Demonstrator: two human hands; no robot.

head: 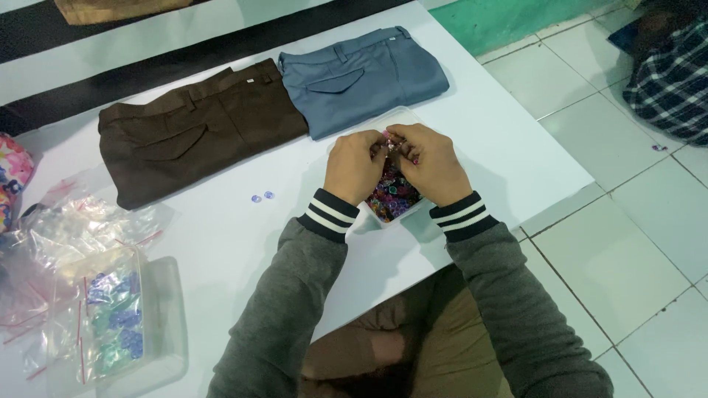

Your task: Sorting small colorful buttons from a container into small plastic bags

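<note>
My left hand (355,163) and my right hand (429,163) meet over a clear plastic tray (404,118) that sits on the white counter (236,228), just in front of me. The fingers of both hands are curled in tight, tips drawn together in the middle, pinching something very small and pinkish (389,144) between them; it is too tiny for me to tell what it is. My thumbs and forefingers press close on it, with the other fingers folded beside them, none spread wide. Under my hands the tray holds a heap of small colourful pieces (391,197), purple, pink and green, which show in the gap between my wrists.

Beyond the tray lie two folded pairs of trousers, side by side and touching: the blue-grey pair (361,77) just behind my hands, its edge at the tray's far rim, and the brown pair (195,133) to its left. Two little bluish buttons (262,197) rest on the bare counter to the left of my left hand, near the brown pair's hem. Farther left, near the counter's edge, a second clear container (110,324) holds small bags of blue and green pieces, with crumpled clear bags (74,221) heaped behind it.
</note>
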